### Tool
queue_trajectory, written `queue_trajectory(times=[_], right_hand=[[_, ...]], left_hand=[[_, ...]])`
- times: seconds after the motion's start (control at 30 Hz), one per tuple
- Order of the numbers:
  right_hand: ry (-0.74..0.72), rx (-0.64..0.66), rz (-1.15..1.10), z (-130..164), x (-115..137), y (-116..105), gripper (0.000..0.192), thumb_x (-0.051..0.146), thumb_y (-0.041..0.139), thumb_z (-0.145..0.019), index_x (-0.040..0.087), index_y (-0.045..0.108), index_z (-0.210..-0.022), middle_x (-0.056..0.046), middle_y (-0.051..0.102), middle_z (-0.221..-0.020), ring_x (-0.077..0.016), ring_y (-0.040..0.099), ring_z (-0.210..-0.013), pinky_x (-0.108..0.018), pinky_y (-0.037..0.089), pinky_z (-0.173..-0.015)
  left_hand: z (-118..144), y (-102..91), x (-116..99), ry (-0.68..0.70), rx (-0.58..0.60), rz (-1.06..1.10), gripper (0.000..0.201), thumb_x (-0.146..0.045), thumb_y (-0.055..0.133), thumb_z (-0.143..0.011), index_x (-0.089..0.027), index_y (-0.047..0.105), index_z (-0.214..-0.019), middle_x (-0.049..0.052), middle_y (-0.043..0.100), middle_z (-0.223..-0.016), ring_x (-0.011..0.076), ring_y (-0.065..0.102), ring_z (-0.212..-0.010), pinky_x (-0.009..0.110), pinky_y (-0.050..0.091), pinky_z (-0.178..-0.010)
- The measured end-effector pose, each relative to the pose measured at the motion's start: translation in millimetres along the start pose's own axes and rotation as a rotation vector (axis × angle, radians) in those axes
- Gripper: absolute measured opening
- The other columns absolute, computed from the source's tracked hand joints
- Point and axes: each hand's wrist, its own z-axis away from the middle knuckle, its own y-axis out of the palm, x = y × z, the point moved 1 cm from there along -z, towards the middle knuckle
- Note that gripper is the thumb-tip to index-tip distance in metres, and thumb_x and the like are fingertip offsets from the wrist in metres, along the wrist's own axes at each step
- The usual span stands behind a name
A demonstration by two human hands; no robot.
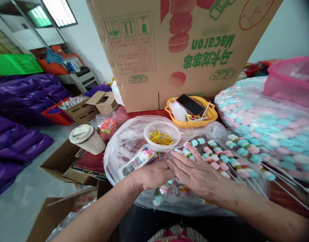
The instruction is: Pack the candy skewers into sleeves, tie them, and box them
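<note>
My left hand (156, 175) is closed, its fingertips hidden against my right hand, so what it grips cannot be seen. My right hand (195, 171) lies flat with fingers stretched over a skewer of pastel candies (186, 152). Under both hands, a printed clear wrapper (181, 191) with more candies shows partly. To the right lie several candy skewers (224, 158) with white sticks. A white bowl (148, 129) of gold twist ties (161, 137) stands just beyond my hands. Beside my left hand is a stack of printed labels (136, 162).
Clear plastic sheeting (119, 141) covers the red table. Behind stand a yellow basket (212, 116) holding a phone (190, 104), and a large carton (144, 90). A lidded cup (90, 141) stands left. At right, a big bag of candies (260, 117) sits beneath a pink basket (285, 79).
</note>
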Motion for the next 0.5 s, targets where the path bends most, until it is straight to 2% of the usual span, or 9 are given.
queue_trajectory(times=[0.07,0.13,0.2,0.3,0.37,0.4,0.43,0.47,0.5], right_hand=[[-0.045,0.093,-0.029,1.0,3.7,4.0,0.028,0.003,0.038,-0.088,0.011,0.064,-0.095,-0.01,0.067,-0.085,-0.0242,0.058,-0.096,-0.053,0.036,-0.101],[0.06,0.203,-0.17,2.9,9.9,9.4,0.025,0.005,0.04,-0.085,0.013,0.063,-0.077,-0.008,0.063,-0.068,-0.0224,0.059,-0.077,-0.048,0.045,-0.088],[0.343,0.363,-0.491,2.7,14.1,12.0,0.025,0.011,0.039,-0.084,0.016,0.057,-0.067,-0.007,0.061,-0.064,-0.0197,0.057,-0.066,-0.039,0.05,-0.072],[0.837,0.71,-1.122,-8.7,6.2,5.2,0.029,0.021,0.032,-0.086,0.018,0.05,-0.064,-0.001,0.054,-0.054,-0.0138,0.051,-0.05,-0.027,0.045,-0.052],[0.882,0.881,-1.386,-29.1,-13.9,-2.0,0.031,0.028,0.033,-0.089,0.018,0.051,-0.065,0.001,0.053,-0.053,-0.0114,0.05,-0.048,-0.024,0.043,-0.05],[0.827,0.892,-1.387,-42.7,-28.4,-2.9,0.032,0.032,0.036,-0.09,0.017,0.055,-0.069,0.0,0.058,-0.059,-0.011,0.053,-0.051,-0.024,0.043,-0.054],[0.746,0.847,-1.293,-57.4,-44.1,-0.4,0.033,0.035,0.039,-0.092,0.016,0.058,-0.073,-0.002,0.064,-0.069,-0.0114,0.057,-0.059,-0.024,0.045,-0.059],[0.736,0.72,-1.078,-72.2,-60.4,5.8,0.033,0.037,0.038,-0.094,0.016,0.061,-0.081,-0.004,0.067,-0.081,-0.0119,0.059,-0.065,-0.024,0.045,-0.06],[0.685,0.673,-0.792,-86.1,-73.9,15.9,0.031,0.034,0.039,-0.095,0.015,0.063,-0.087,-0.006,0.067,-0.088,-0.0134,0.061,-0.074,-0.025,0.045,-0.065]], left_hand=[[2.8,1.1,-4.7,0.026,0.175,-0.149,0.016,-0.024,0.057,-0.081,-0.018,0.066,-0.069,0.001,0.064,-0.061,0.0145,0.058,-0.053,0.023,0.045,-0.052],[7.1,2.3,-9.5,0.071,0.219,-0.414,0.016,-0.018,0.052,-0.082,-0.017,0.065,-0.073,0.003,0.065,-0.064,0.0171,0.059,-0.056,0.026,0.046,-0.054],[12.8,2.6,-11.6,0.223,0.13,-0.783,0.012,-0.011,0.053,-0.08,-0.015,0.064,-0.076,0.008,0.067,-0.073,0.0212,0.062,-0.065,0.031,0.048,-0.061],[24.6,0.8,-6.5,0.612,-0.075,-1.184,0.013,-0.01,0.051,-0.083,-0.012,0.063,-0.086,0.009,0.066,-0.077,0.0215,0.06,-0.066,0.033,0.049,-0.061],[31.7,-3.2,1.8,0.751,-0.238,-1.103,0.018,-0.011,0.046,-0.087,-0.011,0.063,-0.091,0.008,0.066,-0.076,0.0192,0.059,-0.064,0.031,0.048,-0.059],[33.8,-5.9,6.7,0.729,-0.334,-0.976,0.019,-0.011,0.044,-0.088,-0.011,0.064,-0.091,0.008,0.065,-0.076,0.0178,0.059,-0.064,0.029,0.048,-0.059],[34.9,-8.6,11.9,0.652,-0.416,-0.819,0.02,-0.012,0.044,-0.089,-0.012,0.064,-0.088,0.007,0.065,-0.075,0.0163,0.059,-0.064,0.027,0.048,-0.06],[35.0,-10.9,17.2,0.537,-0.483,-0.645,0.02,-0.014,0.045,-0.089,-0.013,0.065,-0.084,0.007,0.064,-0.073,0.0149,0.059,-0.064,0.025,0.047,-0.06],[34.2,-12.6,22.3,0.4,-0.538,-0.465,0.021,-0.018,0.048,-0.089,-0.014,0.066,-0.079,0.005,0.063,-0.071,0.0136,0.058,-0.063,0.024,0.046,-0.06]])
